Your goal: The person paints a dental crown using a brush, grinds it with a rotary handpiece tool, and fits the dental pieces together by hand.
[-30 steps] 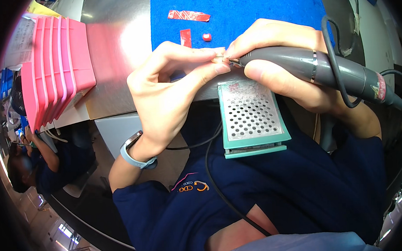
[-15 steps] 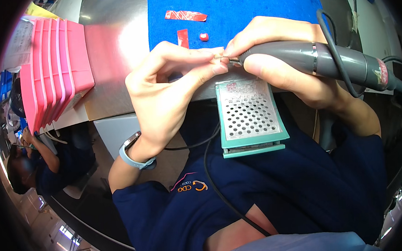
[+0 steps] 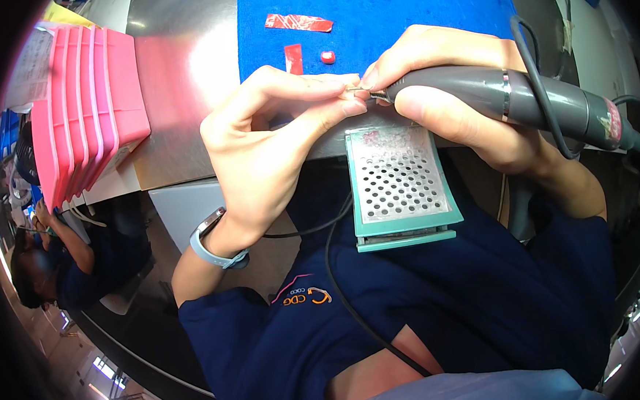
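Leftward, pink bins [image 3: 91, 111] stand nested together on the steel tabletop [image 3: 183, 120]; whatever they hold cannot be made out. A green tray [image 3: 409, 227] bears a perforated metal plate [image 3: 397, 172] and juts past the table's near edge toward the person; its inside is hidden. The left hand [image 3: 254, 145] pinches a small piece [image 3: 358, 91] between thumb and forefinger, just above the tray's far end, those fingertips covering most of it. The right hand [image 3: 469, 128] is wrapped around a gray handpiece [image 3: 467, 88], its tip meeting the piece, though exact contact is hard to see. The blue cloth [image 3: 375, 20], cut off at the top, carries two red strips and a red lump [image 3: 328, 57]. Steel stretches between bins and cloth, left of the hands.
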A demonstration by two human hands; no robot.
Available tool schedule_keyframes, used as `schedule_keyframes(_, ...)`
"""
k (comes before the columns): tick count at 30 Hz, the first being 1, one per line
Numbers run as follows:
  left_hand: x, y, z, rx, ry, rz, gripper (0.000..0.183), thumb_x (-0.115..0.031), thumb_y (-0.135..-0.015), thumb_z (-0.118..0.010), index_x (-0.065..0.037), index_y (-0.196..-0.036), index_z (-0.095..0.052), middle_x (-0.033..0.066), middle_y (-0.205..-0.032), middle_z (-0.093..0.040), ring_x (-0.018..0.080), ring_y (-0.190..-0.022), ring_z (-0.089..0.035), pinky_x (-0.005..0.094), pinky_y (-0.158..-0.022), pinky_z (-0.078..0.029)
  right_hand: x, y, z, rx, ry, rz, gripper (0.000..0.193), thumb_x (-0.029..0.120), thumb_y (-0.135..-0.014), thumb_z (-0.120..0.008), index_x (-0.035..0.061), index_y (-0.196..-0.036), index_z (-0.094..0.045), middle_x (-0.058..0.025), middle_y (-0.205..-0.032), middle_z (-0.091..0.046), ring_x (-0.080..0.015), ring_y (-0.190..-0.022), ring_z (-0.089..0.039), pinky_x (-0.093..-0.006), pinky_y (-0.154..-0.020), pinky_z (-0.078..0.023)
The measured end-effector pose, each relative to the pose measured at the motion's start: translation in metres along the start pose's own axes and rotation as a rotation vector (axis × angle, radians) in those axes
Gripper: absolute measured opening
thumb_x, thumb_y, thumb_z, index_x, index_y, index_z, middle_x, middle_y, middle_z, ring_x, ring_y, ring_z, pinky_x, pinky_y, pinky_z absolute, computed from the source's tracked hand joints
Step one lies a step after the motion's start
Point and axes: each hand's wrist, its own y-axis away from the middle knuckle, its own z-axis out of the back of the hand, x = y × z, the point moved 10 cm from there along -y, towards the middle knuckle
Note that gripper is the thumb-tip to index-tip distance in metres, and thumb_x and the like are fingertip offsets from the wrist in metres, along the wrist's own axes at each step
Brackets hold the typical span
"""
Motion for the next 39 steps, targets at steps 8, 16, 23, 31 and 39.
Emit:
schedule_keyframes(8, 0.003, 0.002, 0.003, -0.020, -0.010, -0.016, 0.018, 0.009, -0.076, -0.078, 0.004, -0.092, -0.073, 0.0102, -0.092, -0.073, 0.0157, -0.087, -0.071, 0.0272, -0.083, -0.057, 0.003, 0.000, -0.005, 0.049, 0.027, 0.049, 0.025, 0.007, -0.089, -0.052, -0.0061, -0.107, -0.064, -0.0190, -0.104, -0.066, -0.0274, -0.104, -0.065, -0.0377, -0.094, -0.050)
schedule_keyframes(16, 0.003, 0.002, 0.002, -0.029, 0.003, -0.013, 0.018, 0.009, -0.075, -0.079, 0.003, -0.090, -0.073, 0.0089, -0.091, -0.073, 0.0156, -0.088, -0.070, 0.0279, -0.084, -0.056, 0.001, 0.001, -0.003, 0.048, 0.012, -0.010, 0.027, 0.008, -0.091, -0.050, -0.0061, -0.109, -0.063, -0.0201, -0.105, -0.065, -0.0272, -0.105, -0.065, -0.0373, -0.095, -0.049)
schedule_keyframes(23, 0.005, 0.002, 0.001, -0.017, 0.051, -0.010, 0.017, 0.011, -0.076, -0.077, 0.004, -0.091, -0.071, 0.0105, -0.092, -0.073, 0.0164, -0.089, -0.070, 0.0287, -0.085, -0.057, -0.001, 0.001, -0.004, 0.038, 0.014, 0.003, 0.027, 0.009, -0.091, -0.050, -0.0055, -0.110, -0.062, -0.0205, -0.106, -0.066, -0.0267, -0.103, -0.065, -0.0377, -0.095, -0.049)
schedule_keyframes(31, 0.005, 0.002, -0.001, -0.002, 0.094, -0.010, 0.017, 0.012, -0.077, -0.076, 0.005, -0.092, -0.070, 0.0120, -0.092, -0.072, 0.0175, -0.090, -0.070, 0.0295, -0.086, -0.057, -0.003, 0.001, -0.004, 0.047, 0.009, -0.006, 0.027, 0.010, -0.091, -0.051, -0.0054, -0.109, -0.063, -0.0205, -0.104, -0.067, -0.0267, -0.103, -0.065, -0.0382, -0.096, -0.049)
schedule_keyframes(39, -0.001, 0.001, -0.004, 0.079, -0.034, -0.080, 0.019, 0.015, -0.080, -0.071, 0.007, -0.094, -0.063, 0.0209, -0.100, -0.071, 0.0243, -0.094, -0.071, 0.0348, -0.088, -0.058, -0.004, 0.001, -0.005, 0.069, 0.010, -0.039, 0.027, 0.010, -0.091, -0.051, -0.0061, -0.107, -0.064, -0.0203, -0.104, -0.066, -0.0280, -0.107, -0.065, -0.0390, -0.097, -0.049)
